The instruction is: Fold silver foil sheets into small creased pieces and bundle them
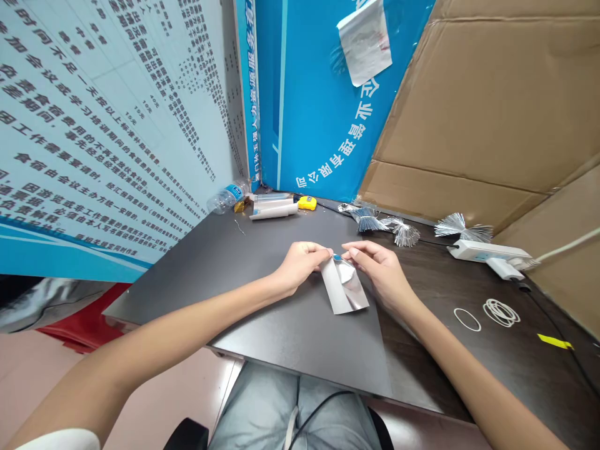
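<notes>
Over the grey desk top, a small silver foil sheet (344,287) hangs with its upper edge between my hands. Part of it is folded into a pale flap on the left, and a bit of blue shows at the top. My left hand (302,265) pinches its upper left corner between thumb and forefinger. My right hand (377,269) is closed at the upper right edge, thumb and forefinger together on the foil. The fingertips partly hide the top edge.
At the back lie a plastic bottle (227,197), rolled foil sheets (274,206) and a yellow tape measure (307,202). Bundles of silver strips (405,233) lie along the wall beside a white power strip (490,251). White rubber bands (501,312) and a yellow strip (555,341) are at right.
</notes>
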### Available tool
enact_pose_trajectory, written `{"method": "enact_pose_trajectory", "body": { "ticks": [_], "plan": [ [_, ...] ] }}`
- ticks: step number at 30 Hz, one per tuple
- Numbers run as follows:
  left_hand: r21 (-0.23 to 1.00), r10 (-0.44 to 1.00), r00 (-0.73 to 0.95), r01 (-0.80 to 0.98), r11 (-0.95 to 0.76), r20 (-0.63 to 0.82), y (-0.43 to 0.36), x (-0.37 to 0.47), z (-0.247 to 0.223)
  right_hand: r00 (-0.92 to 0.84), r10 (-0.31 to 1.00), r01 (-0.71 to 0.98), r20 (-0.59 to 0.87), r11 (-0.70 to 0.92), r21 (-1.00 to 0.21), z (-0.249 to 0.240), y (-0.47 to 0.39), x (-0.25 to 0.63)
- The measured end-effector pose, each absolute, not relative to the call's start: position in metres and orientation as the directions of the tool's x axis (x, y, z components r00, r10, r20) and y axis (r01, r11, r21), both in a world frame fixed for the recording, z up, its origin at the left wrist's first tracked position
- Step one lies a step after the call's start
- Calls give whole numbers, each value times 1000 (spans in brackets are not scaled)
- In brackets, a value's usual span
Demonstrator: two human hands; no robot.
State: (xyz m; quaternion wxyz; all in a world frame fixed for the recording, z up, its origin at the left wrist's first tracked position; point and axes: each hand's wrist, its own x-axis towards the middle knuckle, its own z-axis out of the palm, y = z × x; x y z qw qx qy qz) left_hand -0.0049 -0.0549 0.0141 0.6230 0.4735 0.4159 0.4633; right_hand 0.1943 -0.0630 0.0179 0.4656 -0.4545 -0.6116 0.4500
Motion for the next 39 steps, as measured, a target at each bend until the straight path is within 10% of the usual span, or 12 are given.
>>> {"method": "enact_pose_trajectory", "body": {
  "ticks": [7,39],
  "plan": [
    [977,972,230,-194,94,-48,-58,-3,12,-334,915,-35,-225,-251,-967,24,-63,192],
    [996,975,223,-81,35,-16,-54,-6,5,-361,916,79,-176,-158,-984,25,-65,192]
  ]
}}
